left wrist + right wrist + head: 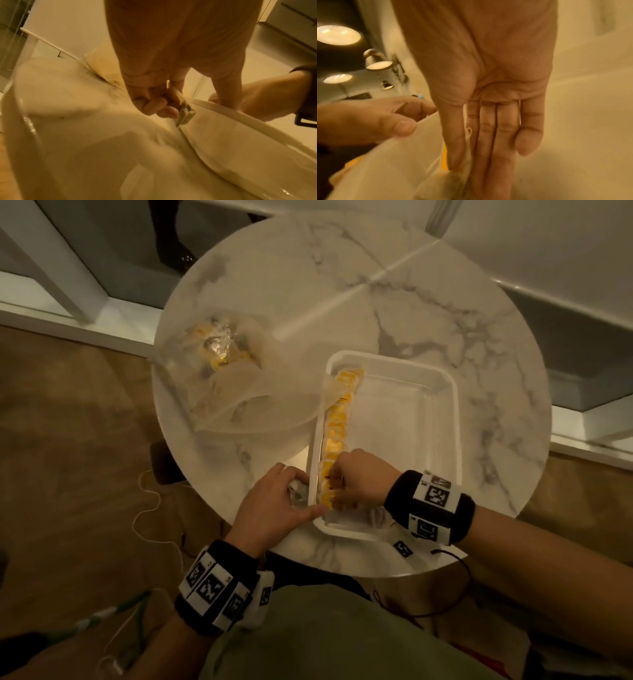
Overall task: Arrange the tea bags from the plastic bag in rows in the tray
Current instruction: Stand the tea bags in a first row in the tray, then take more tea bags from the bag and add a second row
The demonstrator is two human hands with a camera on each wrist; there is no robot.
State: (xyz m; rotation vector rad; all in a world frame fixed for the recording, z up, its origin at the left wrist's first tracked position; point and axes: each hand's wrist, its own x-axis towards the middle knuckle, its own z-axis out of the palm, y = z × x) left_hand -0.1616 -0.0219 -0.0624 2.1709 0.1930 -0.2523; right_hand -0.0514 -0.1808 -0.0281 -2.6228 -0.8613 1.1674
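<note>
Upper left, your crumpled clear plastic bag (219, 371) lies on the round marble counter (428, 313). Your left hand (274, 505) curls on a tea bag at the white rectangular tray (455, 419). Right hand (356, 481), fingers straight, presses the yellow tea-bag row (339, 419).

A round white marble worktop (428, 302) stands on brown wooden floor (68, 422), beside white window frames (61, 285).
</note>
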